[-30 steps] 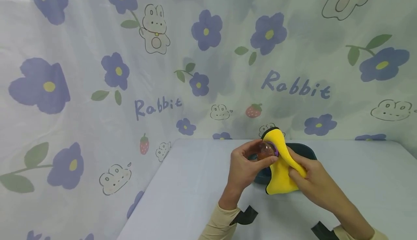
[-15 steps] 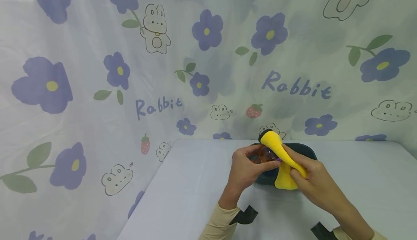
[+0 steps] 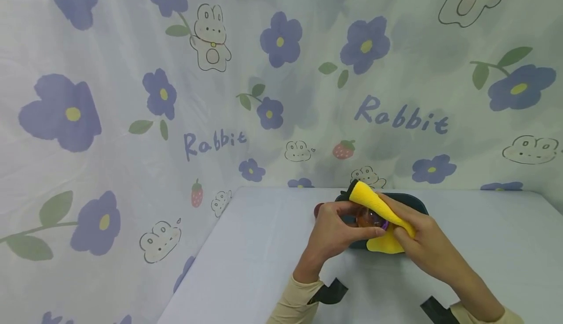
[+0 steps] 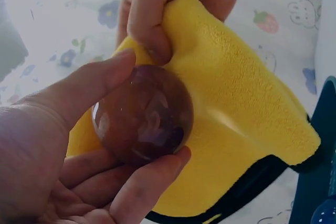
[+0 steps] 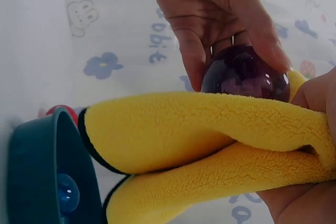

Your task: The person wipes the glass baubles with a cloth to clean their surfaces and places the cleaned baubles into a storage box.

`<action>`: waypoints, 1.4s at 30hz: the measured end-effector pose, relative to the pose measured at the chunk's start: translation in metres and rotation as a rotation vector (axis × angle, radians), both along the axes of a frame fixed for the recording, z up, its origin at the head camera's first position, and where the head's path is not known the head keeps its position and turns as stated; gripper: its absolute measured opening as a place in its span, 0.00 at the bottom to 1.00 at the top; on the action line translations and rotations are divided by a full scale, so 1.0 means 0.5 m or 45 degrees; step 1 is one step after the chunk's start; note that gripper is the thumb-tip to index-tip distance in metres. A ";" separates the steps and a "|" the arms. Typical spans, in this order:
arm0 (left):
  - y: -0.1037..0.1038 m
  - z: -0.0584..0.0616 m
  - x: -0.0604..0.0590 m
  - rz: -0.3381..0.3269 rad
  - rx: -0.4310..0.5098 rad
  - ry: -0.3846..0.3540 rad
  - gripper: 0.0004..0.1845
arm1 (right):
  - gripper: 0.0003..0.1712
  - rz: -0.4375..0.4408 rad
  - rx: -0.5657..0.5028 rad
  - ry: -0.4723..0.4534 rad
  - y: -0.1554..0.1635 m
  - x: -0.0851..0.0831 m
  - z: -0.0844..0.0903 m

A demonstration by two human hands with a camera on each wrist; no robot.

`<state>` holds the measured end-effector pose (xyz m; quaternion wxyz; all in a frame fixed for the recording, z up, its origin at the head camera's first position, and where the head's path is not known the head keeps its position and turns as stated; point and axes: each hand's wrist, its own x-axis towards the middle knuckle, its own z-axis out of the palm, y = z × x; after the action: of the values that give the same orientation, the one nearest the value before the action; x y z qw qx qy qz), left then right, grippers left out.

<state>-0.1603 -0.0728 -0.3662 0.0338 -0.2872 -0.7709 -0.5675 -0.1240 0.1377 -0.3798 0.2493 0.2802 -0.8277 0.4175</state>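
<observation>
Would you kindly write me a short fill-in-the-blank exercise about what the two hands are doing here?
1. The left hand grips a glossy brownish-purple ____ between thumb and fingers.
2. The right hand presses a ____ microfibre cloth against the ball.
3. A small blue marble lies inside the dark teal ____.
4. The table stands before a curtain printed with the word ____.

Missing words: ball; yellow; bowl; Rabbit

Soft, even daylight; wrist views slightly blurred.
</observation>
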 end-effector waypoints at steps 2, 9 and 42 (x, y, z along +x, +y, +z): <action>0.000 0.001 0.002 -0.008 0.003 -0.017 0.25 | 0.40 0.024 -0.022 -0.052 0.003 -0.002 -0.002; 0.002 0.002 0.003 -0.035 0.059 -0.021 0.26 | 0.34 0.081 -0.106 -0.176 0.008 -0.005 -0.005; 0.012 -0.009 -0.011 0.165 0.319 0.023 0.28 | 0.32 -0.010 -0.160 -0.341 -0.013 0.010 -0.002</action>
<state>-0.1659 -0.0670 -0.3708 0.1128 -0.2356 -0.7107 -0.6532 -0.1192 0.1314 -0.3808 0.1554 0.2027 -0.8267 0.5013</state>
